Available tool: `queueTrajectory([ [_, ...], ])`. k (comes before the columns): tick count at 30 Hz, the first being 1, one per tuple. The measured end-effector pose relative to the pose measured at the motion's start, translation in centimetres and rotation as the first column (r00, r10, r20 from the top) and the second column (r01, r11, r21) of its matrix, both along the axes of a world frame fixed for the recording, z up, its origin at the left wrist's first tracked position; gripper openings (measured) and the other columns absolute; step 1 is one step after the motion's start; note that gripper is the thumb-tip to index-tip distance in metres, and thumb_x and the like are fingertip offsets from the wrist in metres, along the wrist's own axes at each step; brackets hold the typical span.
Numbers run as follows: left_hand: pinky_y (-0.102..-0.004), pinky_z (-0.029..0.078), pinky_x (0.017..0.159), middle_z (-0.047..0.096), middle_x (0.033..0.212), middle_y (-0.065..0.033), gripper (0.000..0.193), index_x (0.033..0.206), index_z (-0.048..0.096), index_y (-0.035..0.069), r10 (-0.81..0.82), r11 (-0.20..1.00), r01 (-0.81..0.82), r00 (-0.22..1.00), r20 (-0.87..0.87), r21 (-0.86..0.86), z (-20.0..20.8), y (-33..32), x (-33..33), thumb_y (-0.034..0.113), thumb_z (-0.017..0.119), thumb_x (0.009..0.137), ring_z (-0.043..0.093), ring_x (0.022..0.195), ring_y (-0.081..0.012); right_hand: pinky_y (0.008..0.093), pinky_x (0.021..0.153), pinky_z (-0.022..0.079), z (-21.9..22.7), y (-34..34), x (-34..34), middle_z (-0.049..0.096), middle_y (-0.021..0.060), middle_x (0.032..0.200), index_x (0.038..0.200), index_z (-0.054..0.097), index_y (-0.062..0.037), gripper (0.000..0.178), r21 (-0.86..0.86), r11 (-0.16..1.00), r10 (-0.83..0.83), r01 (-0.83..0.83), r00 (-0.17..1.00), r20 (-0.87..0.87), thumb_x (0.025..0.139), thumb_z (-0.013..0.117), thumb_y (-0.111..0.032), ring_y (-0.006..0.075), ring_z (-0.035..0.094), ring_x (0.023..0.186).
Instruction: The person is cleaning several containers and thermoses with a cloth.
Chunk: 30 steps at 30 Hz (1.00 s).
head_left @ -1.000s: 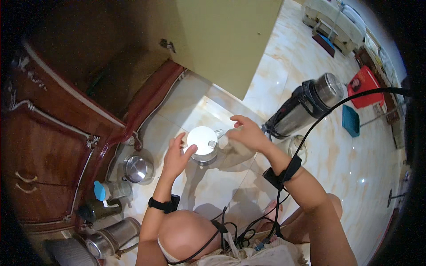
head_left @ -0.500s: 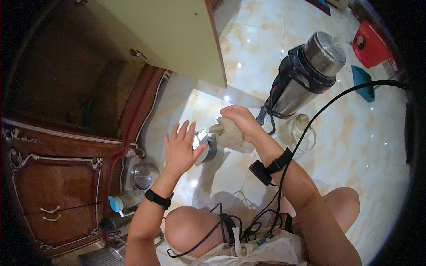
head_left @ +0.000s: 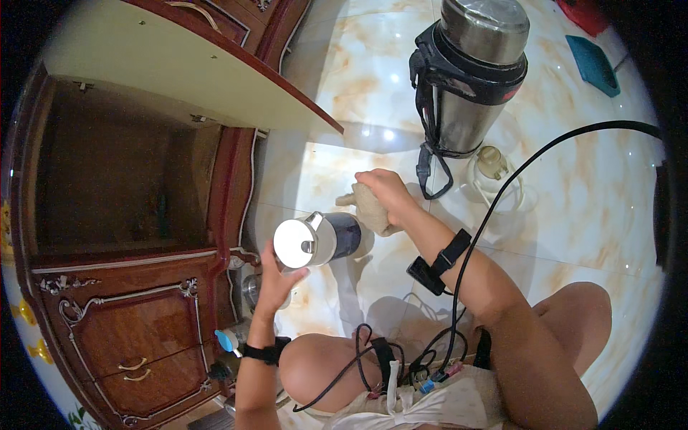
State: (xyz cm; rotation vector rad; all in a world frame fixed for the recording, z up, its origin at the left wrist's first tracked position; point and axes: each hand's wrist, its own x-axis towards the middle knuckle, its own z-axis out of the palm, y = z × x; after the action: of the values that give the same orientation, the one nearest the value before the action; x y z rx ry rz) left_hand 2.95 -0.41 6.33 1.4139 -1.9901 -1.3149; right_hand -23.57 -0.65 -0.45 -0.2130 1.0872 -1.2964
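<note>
My left hand (head_left: 276, 283) grips a cylindrical insulated jug (head_left: 331, 240) at its lid end, thumb on the near side. The jug has a shiny silver lid and a dark blue lower body, and it is tilted with the lid toward me. Part of my fingers is hidden behind it. Just right of the jug, my right hand (head_left: 385, 190) is closed on a crumpled beige cloth (head_left: 373, 213). A small gap shows between cloth and jug.
A large steel vacuum flask (head_left: 469, 107) with a black strap stands at the upper right, beside a clear jug (head_left: 492, 172). An open cabinet (head_left: 129, 165) is on the left, its door (head_left: 236, 72) swung out. A blue-lidded bottle (head_left: 229, 342) stands near my left forearm. A black cable (head_left: 502, 193) crosses the right side.
My left hand, spread open over the silver lid before, now holds the jug, which is tilted and looks raised. My right hand still grips the cloth. The view has shifted.
</note>
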Motion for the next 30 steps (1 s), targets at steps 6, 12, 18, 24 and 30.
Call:
queueTrajectory([
  [6,-0.0309,0.043,0.078,0.061,0.093,-0.016,0.042,0.103,0.052,-0.005,-0.004,0.997,0.029,0.938,0.347,-0.068,-1.3,-0.4,3.1,0.011,0.071,0.069,0.057,0.088,-0.0181,0.0277,0.075,0.043,3.8,1.1,7.6,0.055,0.0041,0.086,0.095,0.056,-0.0064,0.022,-0.182,0.983,-0.003,0.006,1.0,0.018,0.077,0.059,-0.019,0.0164,0.054,0.083],
  [12,-0.0275,0.044,0.072,0.063,0.088,-0.0084,0.036,0.098,0.057,-0.003,-0.064,0.997,0.05,0.956,0.285,0.055,-2.7,-1.7,3.4,0.011,0.071,0.069,0.056,0.079,-0.0129,0.0377,0.092,0.03,0.4,4.4,13.6,0.04,0.0184,0.11,0.105,0.043,-0.0051,0.03,-0.486,0.87,-0.404,0.082,0.682,-0.609,0.079,0.054,-0.015,0.0334,0.039,0.105],
  [18,-0.0254,0.044,0.071,0.062,0.084,-0.0046,0.029,0.093,0.059,-0.004,-0.056,0.994,0.03,0.969,0.242,0.11,-2.2,-1.6,2.2,0.014,0.068,0.073,0.054,0.075,-0.0102,0.0397,0.081,0.036,-5.6,7.7,13.7,0.044,0.0184,0.103,0.102,0.043,-0.0032,0.027,-0.203,0.978,-0.188,0.044,0.608,-0.771,0.079,0.054,-0.013,0.0332,0.043,0.097],
  [24,-0.0264,0.045,0.068,0.062,0.084,-0.0076,0.022,0.094,0.059,-0.002,0.204,0.955,-0.194,0.979,-0.024,0.224,1.4,-1.0,2.1,0.016,0.06,0.08,0.06,0.078,-0.0152,0.0369,0.078,0.039,0.7,4.0,10.7,0.049,0.0184,0.097,0.107,0.04,-0.0028,0.031,-0.109,0.954,-0.299,0.279,0.859,-0.416,0.081,0.049,-0.017,0.0269,0.049,0.091],
  [30,-0.0228,0.047,0.052,0.061,0.085,-0.0097,0.026,0.097,0.054,-0.003,0.386,0.889,-0.33,0.913,-0.134,0.317,9.3,-1.6,0.9,0.02,0.053,0.085,0.062,0.074,-0.0163,0.0425,0.09,0.032,11.7,4.6,12.2,0.036,0.0194,0.118,0.115,0.036,-0.0044,0.051,-0.781,0.592,-0.538,-0.201,0.623,-0.568,0.07,0.059,-0.014,0.0314,0.04,0.106],
])
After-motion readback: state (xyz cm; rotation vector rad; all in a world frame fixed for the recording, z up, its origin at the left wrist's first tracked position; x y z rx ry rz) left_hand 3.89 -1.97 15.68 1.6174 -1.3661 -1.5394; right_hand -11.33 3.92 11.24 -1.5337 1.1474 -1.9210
